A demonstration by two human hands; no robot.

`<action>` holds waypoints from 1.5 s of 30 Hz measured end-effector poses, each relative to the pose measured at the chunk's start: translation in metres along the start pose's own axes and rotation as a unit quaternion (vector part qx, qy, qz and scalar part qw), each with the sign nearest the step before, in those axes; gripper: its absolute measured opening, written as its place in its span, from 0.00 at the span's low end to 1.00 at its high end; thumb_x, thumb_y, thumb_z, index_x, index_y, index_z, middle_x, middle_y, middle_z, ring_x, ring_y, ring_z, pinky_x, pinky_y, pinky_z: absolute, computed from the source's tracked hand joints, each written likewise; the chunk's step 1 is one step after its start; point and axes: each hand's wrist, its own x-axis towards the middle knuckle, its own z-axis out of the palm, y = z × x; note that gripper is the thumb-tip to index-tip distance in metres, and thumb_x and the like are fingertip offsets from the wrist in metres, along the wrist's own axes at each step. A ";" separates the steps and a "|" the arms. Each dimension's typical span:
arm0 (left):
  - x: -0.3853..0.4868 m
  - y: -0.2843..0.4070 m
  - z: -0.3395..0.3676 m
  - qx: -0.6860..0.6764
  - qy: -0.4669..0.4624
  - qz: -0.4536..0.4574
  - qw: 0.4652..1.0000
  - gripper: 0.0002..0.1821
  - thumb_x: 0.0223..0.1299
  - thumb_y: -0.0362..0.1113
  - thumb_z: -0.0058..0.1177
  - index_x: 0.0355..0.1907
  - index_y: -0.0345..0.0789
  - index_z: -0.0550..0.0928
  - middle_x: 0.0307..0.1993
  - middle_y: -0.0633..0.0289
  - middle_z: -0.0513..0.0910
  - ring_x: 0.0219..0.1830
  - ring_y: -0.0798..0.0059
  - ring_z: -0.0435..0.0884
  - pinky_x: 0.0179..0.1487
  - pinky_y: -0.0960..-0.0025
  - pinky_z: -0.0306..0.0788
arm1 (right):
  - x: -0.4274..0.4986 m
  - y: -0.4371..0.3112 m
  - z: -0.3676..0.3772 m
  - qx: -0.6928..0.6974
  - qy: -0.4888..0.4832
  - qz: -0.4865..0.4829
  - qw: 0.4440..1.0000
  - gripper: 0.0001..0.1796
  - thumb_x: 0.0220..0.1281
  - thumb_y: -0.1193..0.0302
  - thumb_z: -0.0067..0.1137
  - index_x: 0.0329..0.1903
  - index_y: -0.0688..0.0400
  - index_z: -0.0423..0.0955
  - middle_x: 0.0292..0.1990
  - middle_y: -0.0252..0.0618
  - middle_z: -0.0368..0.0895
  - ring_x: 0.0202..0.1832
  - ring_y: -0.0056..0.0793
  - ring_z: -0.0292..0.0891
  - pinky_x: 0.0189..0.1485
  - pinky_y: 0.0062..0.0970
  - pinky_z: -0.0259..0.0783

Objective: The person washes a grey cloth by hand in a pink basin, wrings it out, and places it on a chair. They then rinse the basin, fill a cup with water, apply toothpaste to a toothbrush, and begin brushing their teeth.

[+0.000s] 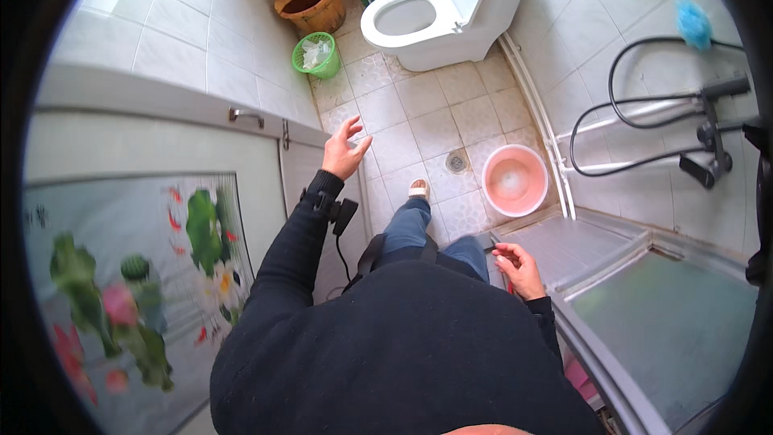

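Note:
My left hand point(343, 151) is held out over the floor beside the door frame, its fingers apart with nothing between them. In my right hand point(520, 267), low at my right side, is a small hand tool point(510, 286) with a red handle. A dark, narrow tip pokes out past the fingers; the fist hides most of the tool, so its exact kind is unclear. Ahead of that hand, a pink plastic basin point(515, 180) stands on the tiles with a little clear liquid or a pale patch at its bottom. A round floor drain point(457, 161) lies left of the basin.
A white toilet point(423, 24) with raised lid stands at the back. Left of it are a green wastebasket point(326, 66) and a wooden bucket point(323, 18). A black shower hose point(577, 133) loops from the right wall. A lotus-printed door point(253, 157) is left; a framed glass panel point(658, 320) is right.

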 end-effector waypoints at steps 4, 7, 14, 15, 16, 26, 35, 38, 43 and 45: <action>0.130 -0.018 0.022 -0.214 -0.042 -0.113 0.969 0.23 0.60 0.37 0.59 0.57 0.35 0.73 0.44 0.61 0.82 0.44 0.78 0.79 0.45 0.74 0.73 | 0.070 -0.050 -0.008 0.017 0.030 0.038 0.999 0.16 0.62 0.72 0.58 0.52 0.63 0.73 0.43 0.36 0.81 0.44 0.19 0.76 0.48 0.21 0.71; 0.212 -0.036 0.033 -0.303 -0.036 -0.198 0.932 0.22 0.62 0.37 0.56 0.58 0.37 0.72 0.45 0.62 0.81 0.49 0.75 0.78 0.49 0.67 0.73 | 0.125 -0.085 -0.017 0.010 0.029 0.059 0.998 0.16 0.63 0.71 0.58 0.52 0.62 0.73 0.43 0.35 0.81 0.42 0.17 0.75 0.45 0.19 0.72; 0.360 -0.105 0.073 -0.474 0.020 -0.340 0.812 0.24 0.63 0.32 0.50 0.61 0.36 0.66 0.53 0.54 0.74 0.56 0.62 0.74 0.53 0.54 0.74 | 0.278 -0.150 -0.059 -0.037 0.009 0.082 0.996 0.16 0.64 0.71 0.56 0.53 0.62 0.71 0.44 0.36 0.80 0.40 0.17 0.75 0.43 0.18 0.72; 0.382 -0.116 0.082 -0.497 0.039 -0.356 0.791 0.24 0.63 0.32 0.49 0.62 0.36 0.64 0.55 0.53 0.73 0.57 0.61 0.73 0.55 0.52 0.73 | 0.300 -0.159 -0.066 -0.041 0.012 0.084 0.996 0.16 0.65 0.71 0.56 0.53 0.62 0.71 0.44 0.36 0.80 0.40 0.17 0.76 0.43 0.18 0.72; 0.394 -0.127 0.093 -0.514 0.052 -0.381 0.767 0.25 0.64 0.32 0.49 0.63 0.36 0.62 0.57 0.53 0.71 0.58 0.60 0.72 0.56 0.51 0.72 | 0.319 -0.168 -0.071 -0.040 0.019 0.098 0.994 0.16 0.65 0.71 0.56 0.53 0.62 0.71 0.44 0.37 0.80 0.40 0.18 0.76 0.43 0.19 0.72; 0.534 -0.247 0.213 -0.557 0.104 -0.527 0.634 0.33 0.65 0.32 0.46 0.70 0.38 0.51 0.72 0.54 0.45 0.73 0.56 0.47 0.58 0.42 0.71 | 0.409 -0.212 -0.085 -0.026 0.135 0.225 0.965 0.15 0.66 0.70 0.53 0.53 0.63 0.71 0.43 0.39 0.80 0.39 0.22 0.76 0.41 0.21 0.72; 0.596 -0.339 0.261 -0.601 0.157 -0.603 0.500 0.20 0.62 0.39 0.43 0.56 0.35 0.65 0.53 0.51 0.71 0.53 0.52 0.72 0.51 0.39 0.71 | 0.451 -0.223 -0.036 0.027 0.162 0.292 0.942 0.14 0.66 0.74 0.51 0.52 0.63 0.71 0.44 0.40 0.80 0.39 0.23 0.77 0.41 0.22 0.73; 0.607 -0.334 0.245 -0.584 0.131 -0.623 0.504 0.23 0.54 0.41 0.48 0.53 0.38 0.68 0.50 0.55 0.73 0.50 0.57 0.73 0.51 0.45 0.69 | 0.465 -0.233 -0.027 0.047 0.167 0.272 0.947 0.14 0.66 0.74 0.51 0.53 0.63 0.71 0.44 0.41 0.80 0.39 0.23 0.77 0.42 0.22 0.74; 0.607 -0.297 0.222 -0.481 0.124 -0.604 0.624 0.24 0.43 0.48 0.55 0.45 0.43 0.72 0.40 0.64 0.75 0.41 0.69 0.72 0.43 0.62 0.64 | 0.468 -0.252 -0.015 0.053 0.179 0.250 0.950 0.14 0.66 0.74 0.50 0.53 0.63 0.70 0.44 0.42 0.80 0.39 0.23 0.77 0.41 0.21 0.73; 0.597 -0.266 0.212 -0.452 0.176 -0.620 0.616 0.23 0.43 0.46 0.57 0.45 0.48 0.71 0.47 0.65 0.70 0.49 0.69 0.67 0.43 0.60 0.60 | 0.464 -0.258 -0.008 0.055 0.180 0.245 0.951 0.14 0.66 0.74 0.51 0.53 0.63 0.70 0.44 0.41 0.80 0.39 0.23 0.76 0.41 0.21 0.73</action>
